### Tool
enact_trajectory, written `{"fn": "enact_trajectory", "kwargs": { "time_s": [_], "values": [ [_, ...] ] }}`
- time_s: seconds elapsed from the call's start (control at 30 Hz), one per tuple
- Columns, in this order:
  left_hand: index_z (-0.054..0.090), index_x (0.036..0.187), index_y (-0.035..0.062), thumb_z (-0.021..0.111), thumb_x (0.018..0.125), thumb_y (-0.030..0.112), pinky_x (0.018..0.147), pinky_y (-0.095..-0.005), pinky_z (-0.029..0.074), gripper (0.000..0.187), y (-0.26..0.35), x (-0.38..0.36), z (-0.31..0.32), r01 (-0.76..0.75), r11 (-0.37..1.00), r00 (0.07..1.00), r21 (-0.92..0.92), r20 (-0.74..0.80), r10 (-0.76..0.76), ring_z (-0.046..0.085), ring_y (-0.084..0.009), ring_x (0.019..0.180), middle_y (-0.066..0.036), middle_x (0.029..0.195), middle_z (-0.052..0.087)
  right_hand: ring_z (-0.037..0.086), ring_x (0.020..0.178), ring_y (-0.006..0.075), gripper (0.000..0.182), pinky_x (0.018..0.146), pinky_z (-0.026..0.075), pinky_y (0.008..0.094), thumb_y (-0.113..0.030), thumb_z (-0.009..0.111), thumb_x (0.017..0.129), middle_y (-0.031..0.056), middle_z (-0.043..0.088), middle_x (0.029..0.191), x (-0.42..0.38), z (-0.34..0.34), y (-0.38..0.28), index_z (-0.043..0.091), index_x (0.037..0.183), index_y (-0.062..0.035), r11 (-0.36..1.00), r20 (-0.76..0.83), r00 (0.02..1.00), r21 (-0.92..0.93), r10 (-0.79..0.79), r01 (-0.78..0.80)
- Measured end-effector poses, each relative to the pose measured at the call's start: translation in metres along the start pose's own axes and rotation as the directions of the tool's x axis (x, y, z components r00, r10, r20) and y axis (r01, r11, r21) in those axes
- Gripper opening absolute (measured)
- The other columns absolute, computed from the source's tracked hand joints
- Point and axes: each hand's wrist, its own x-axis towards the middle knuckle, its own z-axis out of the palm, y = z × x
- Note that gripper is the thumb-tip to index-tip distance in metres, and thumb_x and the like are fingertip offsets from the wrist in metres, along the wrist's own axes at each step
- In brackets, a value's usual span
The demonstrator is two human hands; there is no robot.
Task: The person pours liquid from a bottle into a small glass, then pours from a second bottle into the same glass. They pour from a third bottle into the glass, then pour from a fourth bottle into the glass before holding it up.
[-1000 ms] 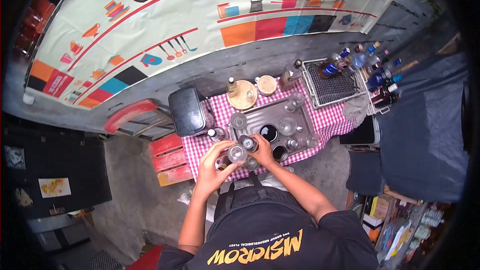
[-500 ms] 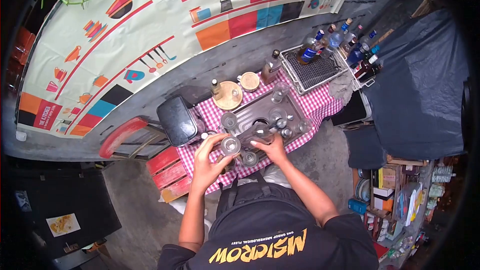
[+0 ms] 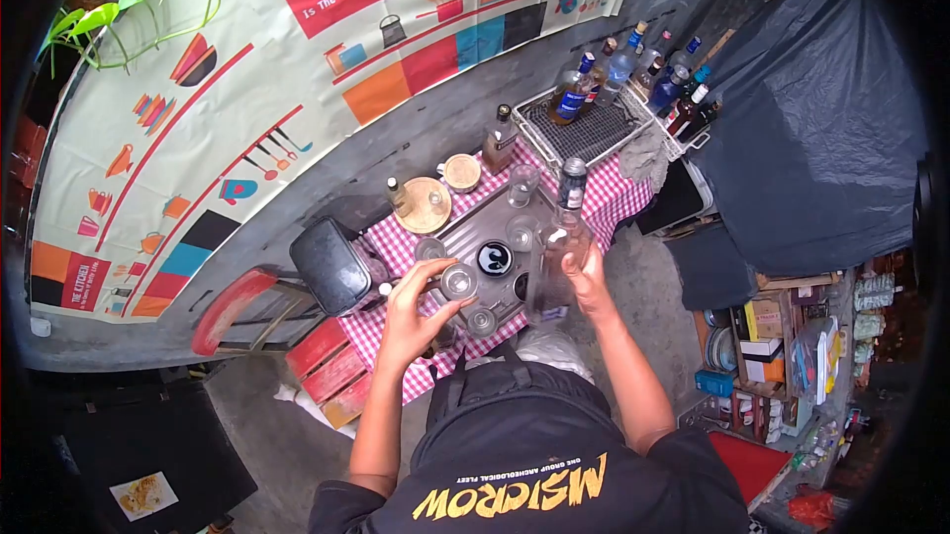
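Note:
My left hand (image 3: pixel 408 311) is closed round a small clear glass (image 3: pixel 458 282), held above the near left part of the metal tray (image 3: pixel 470 237). In my right hand (image 3: pixel 586 282) is a clear bottle (image 3: pixel 554 267), its dark-capped neck pointing away from me, over the tray's right side. Below the hands, the tray carries several clear glasses, among them one at the back (image 3: pixel 522 185) and one near the front edge (image 3: pixel 481 322). A round black and white item (image 3: pixel 495 259) lies in the tray's middle.
A checkered cloth (image 3: pixel 618 193) covers the table. Behind stand a wire rack (image 3: pixel 584 158) with several bottles, a brown bottle (image 3: pixel 499 143), a wooden board (image 3: pixel 424 205) and a wood-topped jar (image 3: pixel 461 173). A black container (image 3: pixel 332 265) is at left, beside a red slatted seat (image 3: pixel 332 366).
My right hand has moved right and raised the bottle, which now shows in full with its neck pointing away. My left hand keeps the glass. The view has shifted.

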Motion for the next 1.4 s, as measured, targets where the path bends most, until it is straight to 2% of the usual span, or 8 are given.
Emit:
{"fn": "enact_trajectory", "kwargs": {
  "time_s": [0.23,0.27,0.37,0.4,0.53,0.7,0.93,1.4],
  "values": [
    [0.072,0.138,0.0024,0.092,0.082,0.005,0.105,-0.0417,0.061,0.059,0.005,0.017,0.000,-0.043,0.999,0.997,-0.021,0.056,0.044,0.073,-0.0294,0.126,-0.014,0.136,0.075,0.065,0.116,0.0168,0.079,0.107,0.052,0.0367,-0.048,0.097,0.086,0.0079,0.071,0.124,0.015,-0.025,-0.078,0.066,0.137,0.0028,0.907,0.215,0.963,-0.417,0.162,-0.059],
    [0.072,0.138,0.0024,0.092,0.082,0.005,0.105,-0.0419,0.061,0.059,0.005,0.019,0.000,-0.064,0.998,0.996,-0.015,0.058,0.065,0.073,-0.0295,0.126,-0.014,0.135,0.075,0.070,0.111,0.0201,0.084,0.104,0.054,0.0381,-0.051,0.101,0.078,0.0120,0.075,0.120,0.018,-0.024,-0.092,0.069,0.131,0.0054,0.849,0.227,0.959,-0.528,0.172,-0.027],
    [0.073,0.137,0.0022,0.091,0.081,0.003,0.105,-0.0418,0.062,0.059,0.009,0.024,0.000,-0.093,0.995,0.992,-0.021,0.079,0.094,0.073,-0.0301,0.126,-0.014,0.135,0.075,0.075,0.111,0.0275,0.090,0.103,0.056,0.0408,-0.055,0.102,0.073,0.0183,0.077,0.117,0.028,-0.016,-0.145,0.071,0.131,0.0065,0.549,0.292,0.893,-0.834,0.342,0.062],
    [0.073,0.137,0.0022,0.091,0.081,0.003,0.105,-0.0417,0.062,0.059,0.010,0.025,0.000,-0.097,0.995,0.991,-0.027,0.089,0.099,0.074,-0.0303,0.125,-0.014,0.134,0.075,0.078,0.110,0.0368,0.094,0.100,0.058,0.0451,-0.063,0.100,0.070,0.0233,0.079,0.114,0.029,-0.014,-0.153,0.072,0.129,0.0047,0.517,0.323,0.894,-0.846,0.312,0.125],
    [0.075,0.132,0.0010,0.097,0.078,0.008,0.101,-0.0403,0.063,0.058,0.011,0.029,0.008,-0.073,0.992,0.993,-0.104,0.087,0.082,0.074,-0.0275,0.121,-0.014,0.129,0.076,0.078,0.099,0.0449,0.093,0.092,0.060,0.0503,-0.070,0.096,0.070,0.0243,0.080,0.104,0.038,-0.012,-0.183,0.074,0.127,0.0009,0.372,0.429,0.847,-0.876,0.315,0.306],
    [0.074,0.133,0.0012,0.096,0.081,0.004,0.094,-0.0368,0.070,0.056,0.018,0.033,0.014,-0.069,0.985,0.987,-0.157,0.135,0.090,0.073,-0.0231,0.121,-0.012,0.132,0.072,0.076,0.095,0.0455,0.089,0.087,0.060,0.0508,-0.070,0.095,0.070,0.0245,0.078,0.097,0.042,-0.010,-0.212,0.075,0.123,-0.0013,0.248,0.428,0.831,-0.900,0.356,0.357],
    [0.074,0.133,0.0007,0.095,0.079,0.004,0.099,-0.0399,0.068,0.058,0.028,0.040,0.019,-0.116,0.986,0.971,-0.122,0.195,0.139,0.073,-0.0258,0.123,-0.013,0.132,0.073,0.077,0.096,0.0439,0.094,0.088,0.061,0.0504,-0.074,0.092,0.073,0.0250,0.078,0.098,0.043,-0.001,-0.244,0.074,0.125,0.0018,0.161,0.395,0.789,-0.917,0.470,0.364],
    [0.071,0.135,0.0009,0.094,0.085,0.007,0.096,-0.0383,0.068,0.055,0.038,0.043,0.028,-0.120,0.984,0.958,-0.134,0.244,0.151,0.075,-0.0262,0.120,-0.012,0.132,0.073,0.078,0.092,0.0412,0.096,0.084,0.061,0.0498,-0.080,0.084,0.077,0.0202,0.078,0.094,0.047,0.008,-0.269,0.072,0.124,0.0022,0.014,0.454,0.748,-0.859,0.484,0.512]
  ]
}}
